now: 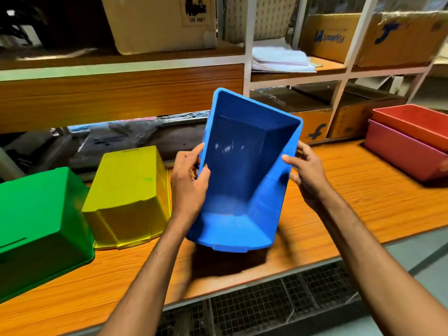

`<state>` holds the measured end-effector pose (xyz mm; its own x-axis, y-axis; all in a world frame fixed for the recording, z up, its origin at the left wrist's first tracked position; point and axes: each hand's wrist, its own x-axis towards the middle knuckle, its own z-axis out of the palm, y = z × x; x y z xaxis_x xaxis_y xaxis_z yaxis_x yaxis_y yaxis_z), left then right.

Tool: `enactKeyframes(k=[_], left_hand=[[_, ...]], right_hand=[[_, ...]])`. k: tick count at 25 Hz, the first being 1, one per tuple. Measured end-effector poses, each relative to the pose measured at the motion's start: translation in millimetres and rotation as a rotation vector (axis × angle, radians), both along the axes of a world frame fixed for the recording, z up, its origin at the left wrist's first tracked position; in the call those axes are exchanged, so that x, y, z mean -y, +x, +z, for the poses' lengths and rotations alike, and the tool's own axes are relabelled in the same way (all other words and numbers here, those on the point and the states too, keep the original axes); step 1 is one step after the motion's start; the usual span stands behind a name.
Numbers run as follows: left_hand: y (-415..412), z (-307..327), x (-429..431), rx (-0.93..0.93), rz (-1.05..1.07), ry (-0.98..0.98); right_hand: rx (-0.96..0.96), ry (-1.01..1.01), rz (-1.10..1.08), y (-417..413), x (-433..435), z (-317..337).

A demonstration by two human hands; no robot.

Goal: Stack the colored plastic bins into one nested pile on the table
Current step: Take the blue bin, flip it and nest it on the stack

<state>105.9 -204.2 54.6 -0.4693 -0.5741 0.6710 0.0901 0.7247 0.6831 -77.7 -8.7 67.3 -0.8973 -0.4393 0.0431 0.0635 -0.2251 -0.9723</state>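
Note:
I hold a blue bin (244,170) tilted above the wooden table (358,197), its open side facing me. My left hand (189,183) grips its left rim, thumb inside. My right hand (306,175) grips the right rim. A yellow bin (128,197) and a green bin (41,224) lie upside down on the table at the left. At the right, a red bin (412,123) sits nested upright in a pink bin (402,154).
Shelves with cardboard boxes (160,23) and folded cloth (281,58) stand behind the table. Dark plastic-wrapped items (116,139) lie behind the yellow bin. A wire mesh rack (266,304) sits below the table's front edge.

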Motion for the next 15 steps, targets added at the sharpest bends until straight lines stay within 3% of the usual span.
enactKeyframes(k=[3,7,11,15], left_hand=[[-2,-6,10,-0.028,0.005,0.166],[-4,-25,19,-0.003,0.016,0.505],[-8,-22,24,0.101,-0.111,0.878],[2,-6,43,0.443,-0.332,1.041]], right_hand=[[-0.061,0.179,0.153,24,-16,-7],[-0.121,0.191,0.251,30,-21,-1],[0.074,0.208,0.288,17,-17,11],[0.308,0.228,0.317,0,-25,18]])
